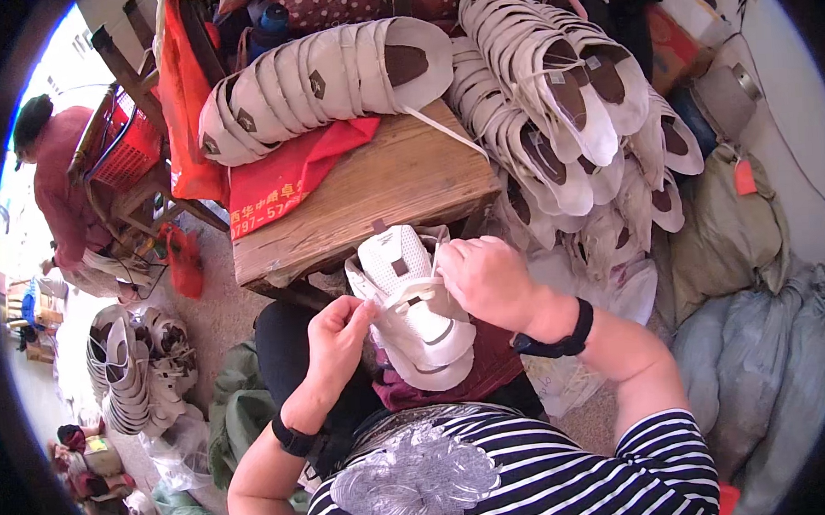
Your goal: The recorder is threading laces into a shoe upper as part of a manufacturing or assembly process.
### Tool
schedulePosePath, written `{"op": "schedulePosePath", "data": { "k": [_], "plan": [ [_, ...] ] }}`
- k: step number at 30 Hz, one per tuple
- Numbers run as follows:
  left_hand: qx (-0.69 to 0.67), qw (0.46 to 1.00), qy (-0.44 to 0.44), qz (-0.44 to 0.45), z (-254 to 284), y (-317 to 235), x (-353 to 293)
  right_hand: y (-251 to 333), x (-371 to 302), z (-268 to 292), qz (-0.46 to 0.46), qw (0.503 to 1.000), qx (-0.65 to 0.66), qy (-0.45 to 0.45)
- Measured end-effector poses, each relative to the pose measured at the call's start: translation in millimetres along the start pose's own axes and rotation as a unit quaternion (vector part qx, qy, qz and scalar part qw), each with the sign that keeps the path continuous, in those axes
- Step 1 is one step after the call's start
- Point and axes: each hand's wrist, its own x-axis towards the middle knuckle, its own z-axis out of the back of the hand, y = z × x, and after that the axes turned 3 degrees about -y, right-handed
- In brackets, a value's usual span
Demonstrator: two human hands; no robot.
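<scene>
A white shoe upper (414,303) with a mesh panel rests on my lap, toe toward me. My left hand (338,339) pinches a white lace at the upper's left side. My right hand (487,277) grips the upper's right edge near the lace holes, fingers curled on it. A dark red cloth (486,369) lies under the upper on my lap. Both wrists carry black bands.
A wooden table (400,180) stands just ahead, with a red cloth (285,176) and a row of stacked white uppers (322,82). More stacked uppers (563,113) pile at the right, grey sacks (766,352) beyond. Another person (55,190) stands far left, near more uppers (132,366) on the floor.
</scene>
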Motion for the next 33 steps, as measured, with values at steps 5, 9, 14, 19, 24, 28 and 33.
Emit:
{"op": "schedulePosePath", "data": {
  "k": [5,9,14,19,24,28,33],
  "plan": [
    [0.019,1.0,0.011,0.002,-1,-3,5,0,10,7,0.015,0.997,-0.024,0.067],
    [0.057,0.998,0.024,0.026,-1,-4,11,-7,19,15,0.049,0.982,-0.046,0.178],
    [0.33,0.934,0.06,-0.121,7,-34,20,-20,36,22,0.075,0.969,-0.034,0.234],
    [0.433,0.86,0.071,-0.26,7,-44,23,-32,37,22,0.148,0.98,-0.006,0.134],
    [0.442,0.843,0.039,-0.305,9,-48,21,-49,39,13,0.185,0.971,0.1,0.115],
    [0.407,0.839,0.095,-0.348,16,-59,35,-56,42,12,0.074,0.94,0.228,0.244],
    [0.422,0.843,0.177,-0.282,27,-59,52,-52,51,-2,-0.032,0.907,0.249,0.34]
  ]
}}
